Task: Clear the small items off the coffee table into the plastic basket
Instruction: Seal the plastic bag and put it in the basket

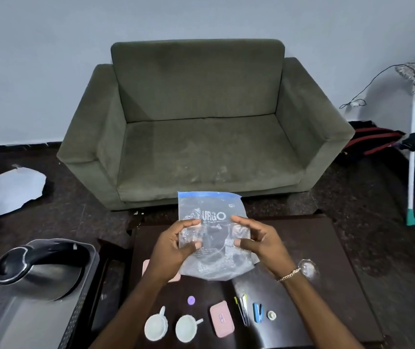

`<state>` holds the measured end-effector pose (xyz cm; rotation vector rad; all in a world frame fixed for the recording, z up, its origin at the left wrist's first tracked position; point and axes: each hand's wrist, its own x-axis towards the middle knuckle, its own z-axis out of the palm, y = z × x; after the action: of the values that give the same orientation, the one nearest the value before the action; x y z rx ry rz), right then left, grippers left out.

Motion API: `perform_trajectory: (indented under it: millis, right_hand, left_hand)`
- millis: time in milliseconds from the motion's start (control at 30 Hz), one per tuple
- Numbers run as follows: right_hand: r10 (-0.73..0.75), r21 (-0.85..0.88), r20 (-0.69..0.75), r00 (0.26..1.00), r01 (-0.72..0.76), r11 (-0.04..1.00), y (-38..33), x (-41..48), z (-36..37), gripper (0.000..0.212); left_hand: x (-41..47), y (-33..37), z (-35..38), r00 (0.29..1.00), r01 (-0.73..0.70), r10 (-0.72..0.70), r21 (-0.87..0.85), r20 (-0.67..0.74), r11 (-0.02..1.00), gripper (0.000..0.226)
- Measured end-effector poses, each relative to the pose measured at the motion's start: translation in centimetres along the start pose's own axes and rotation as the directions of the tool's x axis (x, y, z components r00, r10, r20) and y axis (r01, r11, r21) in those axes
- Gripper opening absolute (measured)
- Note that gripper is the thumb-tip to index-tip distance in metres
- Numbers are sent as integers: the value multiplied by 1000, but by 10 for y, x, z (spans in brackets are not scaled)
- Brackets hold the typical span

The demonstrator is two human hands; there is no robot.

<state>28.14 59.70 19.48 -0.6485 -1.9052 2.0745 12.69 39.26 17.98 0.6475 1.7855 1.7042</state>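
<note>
Both hands hold a clear plastic zip bag with a blue top strip above the dark coffee table. My left hand pinches its left side and my right hand its right side. On the table near me lie two small white cups, a purple disc, a pink case, thin pins, a blue stapler and a small white ring. A pink object shows partly under my left wrist. The grey plastic basket stands at the left.
A steel kettle with a black lid sits in the basket. A round clear object rests on the table's right part. A green sofa stands behind the table, white paper lies on the floor at left, and a white rack at right.
</note>
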Motion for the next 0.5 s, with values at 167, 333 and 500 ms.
perform_trajectory:
  millis: [167, 333, 500]
  right_hand:
    - [39, -118, -125, 991, -54, 992, 4, 4, 3, 51]
    - [-26, -459, -203, 979, -71, 885, 9, 2, 5, 28]
    - [-7, -410, -241, 970, -95, 907, 2, -7, 6, 20]
  left_hand:
    - [-1, -5, 2, 996, 39, -33, 74, -83, 997, 65]
    - [-1, -10, 4, 970, 28, 26, 214, -241, 976, 61]
    - [-2, -6, 4, 978, -16, 65, 242, -196, 970, 23]
